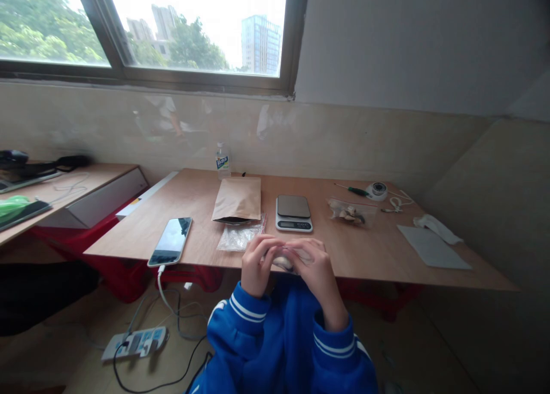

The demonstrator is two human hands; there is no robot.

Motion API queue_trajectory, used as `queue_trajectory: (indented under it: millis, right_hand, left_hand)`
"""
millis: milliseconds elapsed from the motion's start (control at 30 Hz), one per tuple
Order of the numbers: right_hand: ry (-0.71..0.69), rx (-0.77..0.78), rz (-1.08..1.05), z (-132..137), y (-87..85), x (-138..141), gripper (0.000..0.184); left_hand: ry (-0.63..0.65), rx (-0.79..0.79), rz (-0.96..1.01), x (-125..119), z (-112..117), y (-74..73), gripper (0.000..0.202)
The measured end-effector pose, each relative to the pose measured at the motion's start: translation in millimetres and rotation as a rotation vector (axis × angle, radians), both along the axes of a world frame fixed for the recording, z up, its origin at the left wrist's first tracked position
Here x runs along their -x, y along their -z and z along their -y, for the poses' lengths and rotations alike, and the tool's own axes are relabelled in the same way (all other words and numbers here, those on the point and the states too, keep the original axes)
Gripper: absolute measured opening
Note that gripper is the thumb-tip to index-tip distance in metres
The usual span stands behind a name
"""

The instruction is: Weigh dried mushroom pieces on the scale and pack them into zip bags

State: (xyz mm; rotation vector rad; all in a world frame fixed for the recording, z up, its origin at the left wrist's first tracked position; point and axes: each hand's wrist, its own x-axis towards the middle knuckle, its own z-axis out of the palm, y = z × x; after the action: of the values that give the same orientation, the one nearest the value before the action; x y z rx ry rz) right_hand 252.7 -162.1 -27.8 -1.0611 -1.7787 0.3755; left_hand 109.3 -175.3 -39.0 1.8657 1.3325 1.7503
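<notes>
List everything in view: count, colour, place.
Window: 1, brown, upper left
Table: 1, brown, centre
Side table: 1, brown, left
Dark items: several, black, far left
Plastic bag: 1, green, side table
Bottle: 1, clear, by wall
Pouch: 1, tan, before bottle
Flat bag: 1, clear, before pouch
Scale: 1, white, table centre
Filled bag: 1, clear, right of scale
Screwdriver: 1, green, back right
Camera: 1, white, beside screwdriver
Sheet: 1, pale, table's right
Tissue: 1, white, overlapping sheet
Phone: 1, dark, table's left
Power strip: 1, white, floor
Cables: several, white, black, mostly floor
Stools: several, red, under tables
Bundle: 1, pale, between hands
Sleeves: 2, blue, forearms
Left hand: 1, bare, at bundle
Right hand: 1, bare, at bundle
</notes>
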Motion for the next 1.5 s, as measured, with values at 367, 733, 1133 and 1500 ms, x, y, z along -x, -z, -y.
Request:
queue_trajectory:
  millis: [367,733,1133,1500]
  right_hand:
    - [0.102,-0.084,-0.084,7.0,0.4,-2.3,0.02]
    - [-0.17,0.154,-0.149,2.1,2.5,0.8,0.032]
    - [0.14,-0.124,-0.18,2.1,13.2,11.7,0.018]
    - [-0.087,0.048,-0.142,-1.1,8.1,14.6,0.034]
  left_hand:
    - [0.065,-0.053,-0.091,-8.8,5.6,-6.9,0.019]
    - [0.015,-0.019,0.067,-0.5,-0.7,0.0,0.02]
    - [0.092,-0.022,0.094,-9.1,-0.6,-1.3,0.018]
    - [-0.031,0.092,0.256,-9.2,-6.2,7.6,0.014]
